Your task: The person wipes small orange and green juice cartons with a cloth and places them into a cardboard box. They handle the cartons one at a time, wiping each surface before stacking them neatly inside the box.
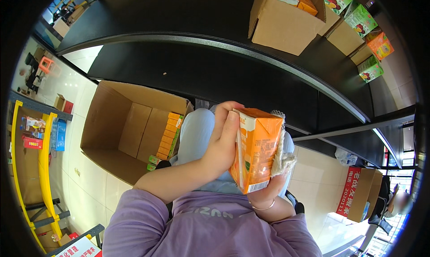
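Observation:
An orange juice carton (260, 145) is held up in front of my lap, tilted, with a wrapped straw along one side and a barcode at its lower end. My left hand (224, 133) grips its left side, with fingers at the top edge. From below and the right, my right hand (268, 189) supports the carton; most of its fingers are hidden. A whitish knitted cloth (278, 156) lies between the right hand and the carton's right side. Left of my knees stands an open cardboard box (105, 122) with a row of small orange and green cartons (167, 136) inside.
Black metal shelving (192, 62) spans the far side. On its upper level, a cardboard box (286, 30) holds orange cartons, beside green cartons (360, 20). A yellow-framed rack (46, 167) stands left; another cardboard box (363, 192) sits on the floor at right, near a seated person.

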A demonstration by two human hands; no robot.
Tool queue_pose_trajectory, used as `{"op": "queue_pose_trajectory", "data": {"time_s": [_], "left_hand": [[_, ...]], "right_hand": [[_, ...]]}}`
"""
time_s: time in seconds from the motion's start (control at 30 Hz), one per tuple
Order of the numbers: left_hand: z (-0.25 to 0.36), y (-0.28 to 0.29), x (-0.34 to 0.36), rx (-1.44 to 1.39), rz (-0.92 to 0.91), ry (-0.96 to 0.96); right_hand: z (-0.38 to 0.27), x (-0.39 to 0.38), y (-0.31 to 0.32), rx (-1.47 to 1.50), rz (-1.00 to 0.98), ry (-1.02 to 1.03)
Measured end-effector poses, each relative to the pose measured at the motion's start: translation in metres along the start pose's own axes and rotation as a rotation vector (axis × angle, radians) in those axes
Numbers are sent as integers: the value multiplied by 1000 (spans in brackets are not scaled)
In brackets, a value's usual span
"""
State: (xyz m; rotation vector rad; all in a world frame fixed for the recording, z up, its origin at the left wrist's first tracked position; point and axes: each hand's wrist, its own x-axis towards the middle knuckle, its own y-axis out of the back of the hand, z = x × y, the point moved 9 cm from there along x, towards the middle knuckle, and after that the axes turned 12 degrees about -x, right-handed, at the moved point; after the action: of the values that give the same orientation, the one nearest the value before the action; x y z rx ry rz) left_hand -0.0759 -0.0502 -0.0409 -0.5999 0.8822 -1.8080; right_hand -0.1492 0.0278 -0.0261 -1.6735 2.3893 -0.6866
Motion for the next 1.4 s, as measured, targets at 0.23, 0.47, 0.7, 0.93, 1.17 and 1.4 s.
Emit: {"op": "queue_pose_trajectory", "data": {"time_s": [0.23, 0.47, 0.7, 0.93, 1.17, 1.4], "left_hand": [[27, -13, -6, 277, -10, -294], [15, -32, -11, 122, -92, 48], [19, -38, -14, -14, -171, 72], [16, -44, -11, 24, -195, 105], [11, -43, -13, 107, -206, 214], [14, -47, -13, 225, -280, 179]], "right_hand": [[4, 3, 0, -5, -27, -73], [-4, 11, 2, -149, -37, 9], [-1, 9, -1, -240, -91, 10], [-20, 12, 0, -474, -62, 184], [-24, 24, 11, -587, -61, 347], [-34, 18, -7, -737, -232, 480]]}}
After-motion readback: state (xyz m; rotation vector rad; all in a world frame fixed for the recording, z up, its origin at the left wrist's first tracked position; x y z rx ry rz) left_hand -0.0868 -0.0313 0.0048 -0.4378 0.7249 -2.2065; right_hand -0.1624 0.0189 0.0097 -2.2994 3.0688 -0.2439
